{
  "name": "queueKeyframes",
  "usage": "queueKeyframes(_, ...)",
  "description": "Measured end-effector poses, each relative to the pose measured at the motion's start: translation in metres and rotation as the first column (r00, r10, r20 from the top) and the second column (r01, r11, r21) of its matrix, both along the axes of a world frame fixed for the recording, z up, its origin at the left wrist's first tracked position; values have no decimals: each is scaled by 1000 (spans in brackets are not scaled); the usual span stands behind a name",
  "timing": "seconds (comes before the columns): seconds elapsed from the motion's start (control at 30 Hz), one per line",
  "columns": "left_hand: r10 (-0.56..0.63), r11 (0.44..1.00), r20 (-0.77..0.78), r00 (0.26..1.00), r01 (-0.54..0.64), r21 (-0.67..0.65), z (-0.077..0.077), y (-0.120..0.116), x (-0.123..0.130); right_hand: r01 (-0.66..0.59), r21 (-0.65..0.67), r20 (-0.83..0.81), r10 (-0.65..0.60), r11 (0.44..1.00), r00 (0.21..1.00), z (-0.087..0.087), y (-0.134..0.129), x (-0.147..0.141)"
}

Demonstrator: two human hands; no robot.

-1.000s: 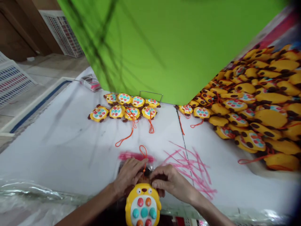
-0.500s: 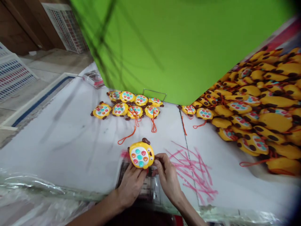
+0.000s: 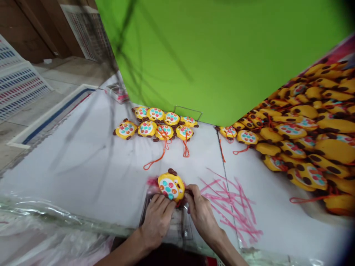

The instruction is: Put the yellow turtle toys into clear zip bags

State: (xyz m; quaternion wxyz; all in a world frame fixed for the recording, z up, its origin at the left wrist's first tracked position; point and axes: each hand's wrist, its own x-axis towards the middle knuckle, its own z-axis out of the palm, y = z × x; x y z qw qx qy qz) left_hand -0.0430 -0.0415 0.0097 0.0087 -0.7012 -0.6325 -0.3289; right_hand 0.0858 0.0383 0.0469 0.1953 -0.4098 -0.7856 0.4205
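A yellow dog-shaped toy (image 3: 171,185) with brown ears and coloured round buttons is tilted up between my two hands. My left hand (image 3: 158,218) is closed on its lower edge, knuckles up. On the other side, my right hand (image 3: 201,208) pinches the toy's lower right, by a brown ear; the fingertips there are partly hidden. Beneath the hands lies a dark flat box in clear plastic (image 3: 177,223), largely covered by them. An orange cord loop (image 3: 154,162) lies on the white table above the toy.
Two rows of similar toys (image 3: 146,128) stand below a large green panel (image 3: 210,59). A big heap of them (image 3: 313,136) fills the right side. Pink strips (image 3: 235,207) are scattered right of my hands. White plastic crates (image 3: 22,81) stand at the left, beyond the table.
The toy has tipped and sunk slightly, and my left fingers now cover more of its lower edge. The whole view has shifted a little.
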Motion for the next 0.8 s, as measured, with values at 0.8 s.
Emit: queueKeyframes(0.8,475,828,715,514,15,-561,36,2,-53,34,-33,-76,-37,999,996,-9,8,18)
